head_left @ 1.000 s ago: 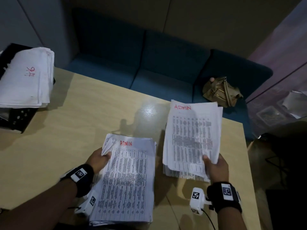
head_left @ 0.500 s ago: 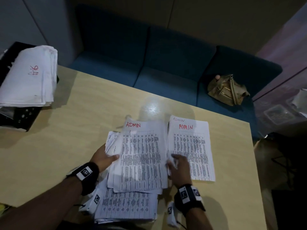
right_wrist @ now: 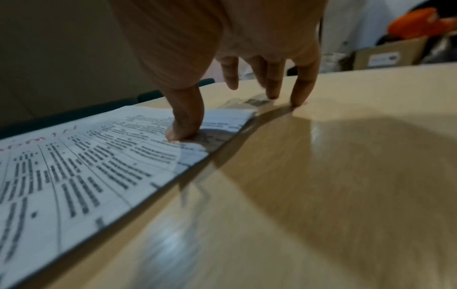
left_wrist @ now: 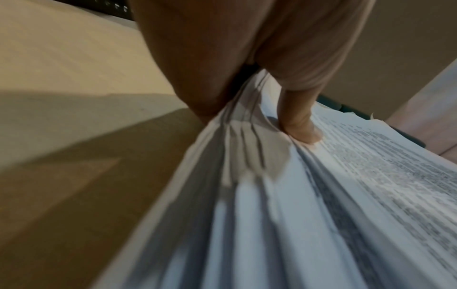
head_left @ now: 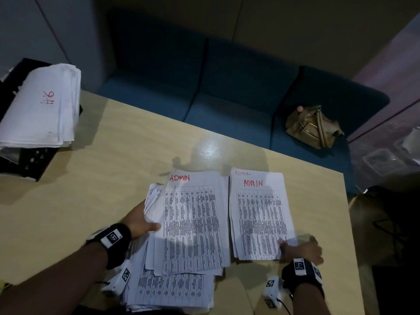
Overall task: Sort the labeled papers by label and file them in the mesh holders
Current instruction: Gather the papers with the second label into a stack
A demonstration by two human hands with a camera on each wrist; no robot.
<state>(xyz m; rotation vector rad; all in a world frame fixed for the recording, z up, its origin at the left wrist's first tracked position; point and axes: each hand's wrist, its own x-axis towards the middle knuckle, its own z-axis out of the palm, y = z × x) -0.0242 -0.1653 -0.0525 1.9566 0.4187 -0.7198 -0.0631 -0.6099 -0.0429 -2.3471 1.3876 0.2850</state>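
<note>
Head view shows two ADMIN stacks side by side on the bench [head_left: 91,178]. Left hand [head_left: 141,220] pinches the left stack [head_left: 193,223] at its edge, thumb on top. Right hand [head_left: 300,248] presses its thumb on the right stack [head_left: 259,214] corner, fingers straight on the bench.

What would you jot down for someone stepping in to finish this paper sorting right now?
Left hand: grips the left edge of the bigger ADMIN pile, thumb on top.
Right hand: thumb presses the near right corner of the smaller ADMIN pile, fingertips on the table.
Both piles lie side by side on the table, the bigger one loose and fanned over more sheets.
Another stack, marked in red, lies on the black mesh holder at far left.
Left: square up the ADMIN papers and file them.
</note>
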